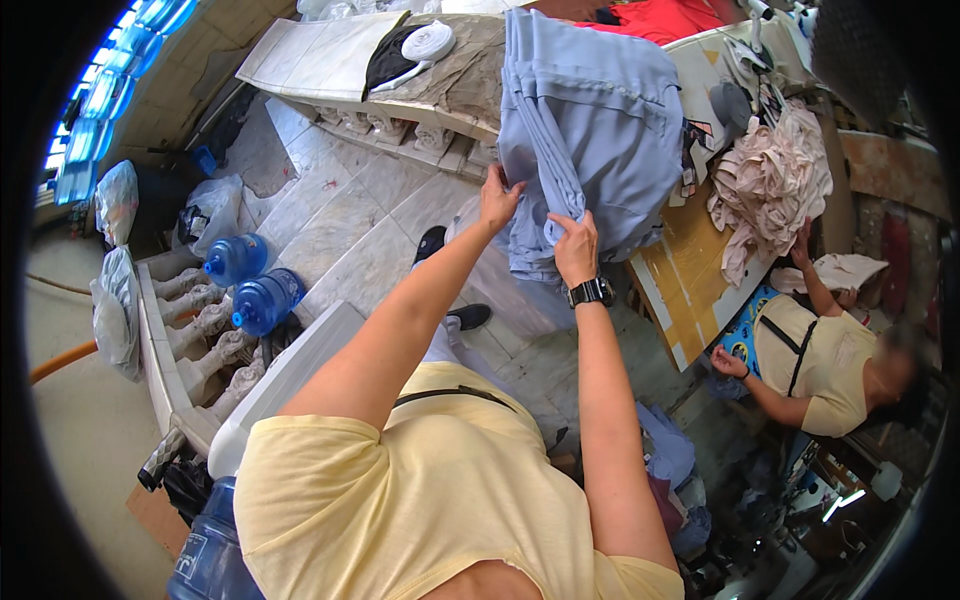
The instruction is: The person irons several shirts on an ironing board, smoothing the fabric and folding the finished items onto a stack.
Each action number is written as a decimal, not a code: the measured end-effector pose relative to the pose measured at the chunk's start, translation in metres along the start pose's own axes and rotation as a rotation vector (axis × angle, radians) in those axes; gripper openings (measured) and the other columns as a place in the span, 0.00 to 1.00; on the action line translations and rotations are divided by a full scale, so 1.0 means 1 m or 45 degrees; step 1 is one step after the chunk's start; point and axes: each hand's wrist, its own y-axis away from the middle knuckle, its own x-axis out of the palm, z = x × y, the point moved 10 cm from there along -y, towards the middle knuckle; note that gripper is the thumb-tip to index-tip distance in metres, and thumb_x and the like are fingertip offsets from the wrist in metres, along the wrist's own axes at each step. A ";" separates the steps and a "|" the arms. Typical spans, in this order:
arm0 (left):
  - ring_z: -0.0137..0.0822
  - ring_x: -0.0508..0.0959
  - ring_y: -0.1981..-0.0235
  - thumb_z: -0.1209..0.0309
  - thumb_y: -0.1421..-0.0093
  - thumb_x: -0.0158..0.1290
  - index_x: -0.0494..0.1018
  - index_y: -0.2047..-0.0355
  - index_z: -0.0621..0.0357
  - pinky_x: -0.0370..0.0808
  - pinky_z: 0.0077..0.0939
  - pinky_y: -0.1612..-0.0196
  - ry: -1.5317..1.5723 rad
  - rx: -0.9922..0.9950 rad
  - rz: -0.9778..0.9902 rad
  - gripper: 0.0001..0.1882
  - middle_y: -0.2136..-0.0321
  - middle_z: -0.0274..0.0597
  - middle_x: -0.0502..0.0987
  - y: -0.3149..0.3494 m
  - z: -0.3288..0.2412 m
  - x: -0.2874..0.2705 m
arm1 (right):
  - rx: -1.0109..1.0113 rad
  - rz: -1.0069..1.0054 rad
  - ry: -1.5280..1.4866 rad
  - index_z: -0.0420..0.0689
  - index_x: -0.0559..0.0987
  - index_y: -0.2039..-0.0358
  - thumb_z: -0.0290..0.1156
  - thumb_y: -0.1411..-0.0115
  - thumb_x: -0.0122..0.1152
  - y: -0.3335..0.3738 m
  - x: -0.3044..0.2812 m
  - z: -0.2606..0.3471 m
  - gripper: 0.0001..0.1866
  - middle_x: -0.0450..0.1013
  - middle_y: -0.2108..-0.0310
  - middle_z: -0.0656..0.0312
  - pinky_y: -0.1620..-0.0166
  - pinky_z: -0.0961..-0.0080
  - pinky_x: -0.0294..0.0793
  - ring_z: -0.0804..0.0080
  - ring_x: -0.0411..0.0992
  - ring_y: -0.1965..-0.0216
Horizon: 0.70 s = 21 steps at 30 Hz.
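A large stack of light blue cloth (625, 130) drapes over the ledge in front of me, with its lower folds hanging down. At the left edge of the cloth my left hand (499, 200) pinches a bit of it between thumb and fingers. My right hand (575, 248), with a black watch on the wrist, is closed on a narrow folded strip of the same cloth. That strip runs down the front of the stack to my right fingers. What lies under the stack is hidden.
A white roll (428, 42) lies on black cloth upon the stone ledge (320, 55). To the right, a co-worker (815, 365) sits by a table (690, 290) heaped with pale pink fabric (775, 180). Blue water bottles (268, 300) stand on the left by a balustrade.
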 end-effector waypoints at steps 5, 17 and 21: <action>0.59 0.76 0.60 0.72 0.41 0.56 0.65 0.50 0.63 0.74 0.40 0.57 -0.067 0.059 0.292 0.20 0.62 0.62 0.77 0.016 0.004 0.015 | 0.067 -0.015 0.010 0.41 0.84 0.64 0.19 0.45 0.48 -0.006 0.002 -0.004 0.15 0.70 0.63 0.38 0.50 0.55 0.69 0.40 0.70 0.58; 0.42 0.75 0.52 0.76 0.40 0.50 0.71 0.55 0.65 0.71 0.30 0.47 0.539 -0.094 0.317 0.13 0.49 0.51 0.70 0.121 -0.075 0.021 | 0.379 0.033 0.212 0.36 0.79 0.68 0.36 0.47 0.62 -0.025 0.015 -0.025 0.14 0.72 0.61 0.37 0.51 0.54 0.71 0.41 0.72 0.57; 0.40 0.77 0.55 0.77 0.42 0.54 0.67 0.50 0.66 0.73 0.33 0.49 0.250 -0.224 -0.180 0.19 0.56 0.50 0.75 0.048 0.002 -0.009 | 0.160 -0.071 0.083 0.37 0.73 0.70 0.27 0.47 0.62 -0.018 -0.005 -0.016 0.09 0.71 0.66 0.43 0.57 0.53 0.69 0.41 0.71 0.61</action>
